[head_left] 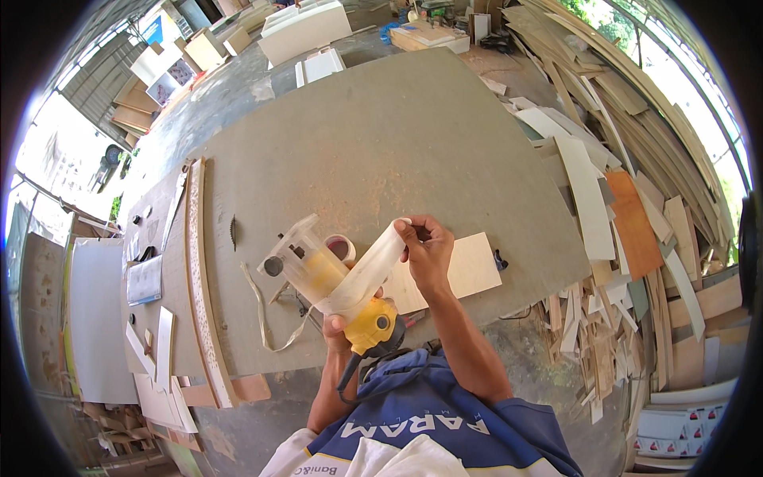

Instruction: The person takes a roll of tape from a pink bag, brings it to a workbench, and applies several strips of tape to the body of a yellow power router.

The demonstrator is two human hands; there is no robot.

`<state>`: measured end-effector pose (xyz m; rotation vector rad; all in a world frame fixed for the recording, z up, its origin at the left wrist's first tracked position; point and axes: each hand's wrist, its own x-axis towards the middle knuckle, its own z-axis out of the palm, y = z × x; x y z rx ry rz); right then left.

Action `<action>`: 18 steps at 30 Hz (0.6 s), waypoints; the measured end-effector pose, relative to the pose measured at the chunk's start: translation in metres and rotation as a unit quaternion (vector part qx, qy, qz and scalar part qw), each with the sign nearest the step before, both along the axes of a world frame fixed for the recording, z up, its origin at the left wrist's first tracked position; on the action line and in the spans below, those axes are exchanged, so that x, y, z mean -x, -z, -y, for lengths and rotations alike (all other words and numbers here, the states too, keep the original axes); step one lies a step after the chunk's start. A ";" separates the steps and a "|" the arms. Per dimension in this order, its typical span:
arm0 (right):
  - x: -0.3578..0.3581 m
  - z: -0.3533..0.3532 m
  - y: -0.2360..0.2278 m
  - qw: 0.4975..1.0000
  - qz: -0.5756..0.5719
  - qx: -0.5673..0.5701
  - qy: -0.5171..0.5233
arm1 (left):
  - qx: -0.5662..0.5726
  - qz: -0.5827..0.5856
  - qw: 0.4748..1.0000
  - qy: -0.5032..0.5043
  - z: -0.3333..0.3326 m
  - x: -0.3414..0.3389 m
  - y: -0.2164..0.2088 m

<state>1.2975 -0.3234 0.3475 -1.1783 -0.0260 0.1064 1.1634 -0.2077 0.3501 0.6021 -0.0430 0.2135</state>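
Observation:
My left hand (337, 331) is closed around the lower part of a yellow trim router (372, 324) with a clear plastic base (300, 253), tilted over the table. A wide, whitish translucent strip (367, 269), which looks like tape, wraps around the router body. Its free end is pinched between the fingers and thumb of my right hand (426, 245), up and to the right of the router. Just behind the router is a tape roll (340, 248). A pale wooden board (469, 274) lies beneath my right wrist. The router's black cord (348, 380) hangs toward my lap.
The large grey-brown tabletop (318, 135) has sawdust on it. A long wooden strip (195, 278) runs along its left side, near a clear packet (145, 280). Wood offcuts (588, 199) are heaped at the right. White cabinet boxes (306, 32) stand beyond the far edge.

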 end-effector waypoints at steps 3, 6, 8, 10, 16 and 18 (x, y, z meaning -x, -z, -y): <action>-0.001 0.000 0.004 1.000 -0.006 -0.007 0.019 | -0.022 -0.043 0.998 -0.046 0.005 0.002 -0.002; -0.002 0.003 -0.001 0.999 0.006 0.015 0.035 | -0.049 -0.079 0.996 -0.015 0.000 0.004 -0.007; -0.003 0.004 0.000 0.999 0.011 0.032 0.037 | -0.027 -0.102 0.994 -0.001 -0.002 0.006 -0.006; -0.002 0.004 0.001 0.998 0.007 0.043 0.033 | 0.042 -0.117 0.992 -0.014 -0.001 0.010 -0.003; 0.005 0.004 0.006 0.999 -0.003 0.043 0.024 | -0.064 -0.111 0.992 -0.006 -0.008 0.015 0.012; 0.005 0.004 0.005 0.999 0.001 0.038 0.021 | -0.094 -0.110 0.989 -0.004 -0.008 0.014 0.006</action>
